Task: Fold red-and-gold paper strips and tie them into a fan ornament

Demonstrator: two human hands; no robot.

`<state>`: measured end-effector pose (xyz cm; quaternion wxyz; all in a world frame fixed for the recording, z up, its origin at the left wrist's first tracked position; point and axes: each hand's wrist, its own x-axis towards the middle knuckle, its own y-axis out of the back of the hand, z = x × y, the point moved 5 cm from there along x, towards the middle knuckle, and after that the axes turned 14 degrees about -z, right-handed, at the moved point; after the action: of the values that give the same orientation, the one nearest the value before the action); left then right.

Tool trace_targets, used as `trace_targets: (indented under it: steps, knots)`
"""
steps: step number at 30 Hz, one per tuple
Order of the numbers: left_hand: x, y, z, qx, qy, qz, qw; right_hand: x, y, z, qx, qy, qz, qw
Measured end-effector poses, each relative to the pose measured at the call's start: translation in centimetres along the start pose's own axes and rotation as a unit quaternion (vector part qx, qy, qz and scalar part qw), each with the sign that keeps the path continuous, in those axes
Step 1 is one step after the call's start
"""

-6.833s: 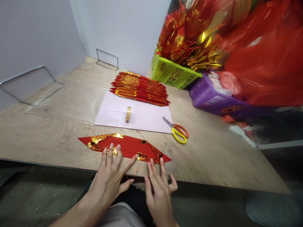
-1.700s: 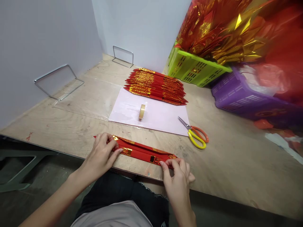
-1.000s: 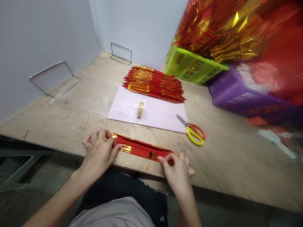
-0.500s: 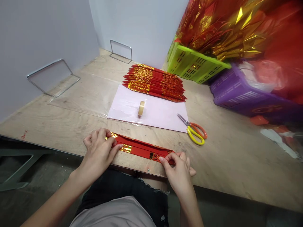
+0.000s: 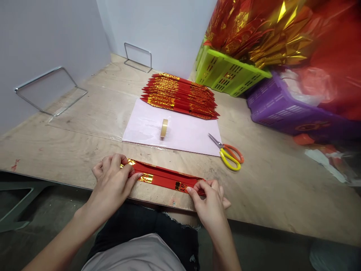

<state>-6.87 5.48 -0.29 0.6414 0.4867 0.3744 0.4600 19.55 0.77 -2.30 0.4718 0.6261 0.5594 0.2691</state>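
A long folded strip of red paper with gold print [image 5: 165, 180] lies along the table's front edge. My left hand [image 5: 114, 176] is closed on its left end, thumb and fingers pinching the paper. At the right end, my right hand [image 5: 210, 194] grips the strip the same way. Both ends of the paper are partly hidden under the fingers. Beyond the strip, a roll of tape [image 5: 164, 128] stands on a white sheet [image 5: 186, 132]. Scissors with one yellow and one orange handle [image 5: 227, 152] lie across the sheet's right corner.
Behind the sheet rests a stack of folded red and gold paper [image 5: 180, 96]. Two metal wire stands [image 5: 138, 57] are near the wall. A green basket [image 5: 229, 71] and a purple basket [image 5: 282, 103], both filled, border the right side.
The camera view has shifted slightly, so everything appears a little further left. Both hands keep their hold on the paper strip, with little visible change in it.
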Motion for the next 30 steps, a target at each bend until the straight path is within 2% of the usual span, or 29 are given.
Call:
trace_targets:
  steps: [10, 16, 22, 30]
  knots:
    - [0.1, 0.1, 0.1, -0.033, 0.014, -0.002, 0.999, 0.3, -0.5, 1.3, -0.013, -0.007, -0.036, 0.999]
    - [0.2, 0.1, 0.2, 0.013, 0.025, -0.045, 0.999, 0.0, 0.1, 0.1, 0.021, -0.051, -0.056, 0.997]
    - [0.2, 0.3, 0.2, 0.019, 0.02, -0.051, 0.998, 0.2, 0.1, -0.1, 0.032, -0.073, -0.069, 0.994]
    - [0.2, 0.3, 0.3, 0.03, 0.016, -0.047, 0.998, 0.0, 0.8, -1.3, 0.016, -0.062, -0.057, 0.996]
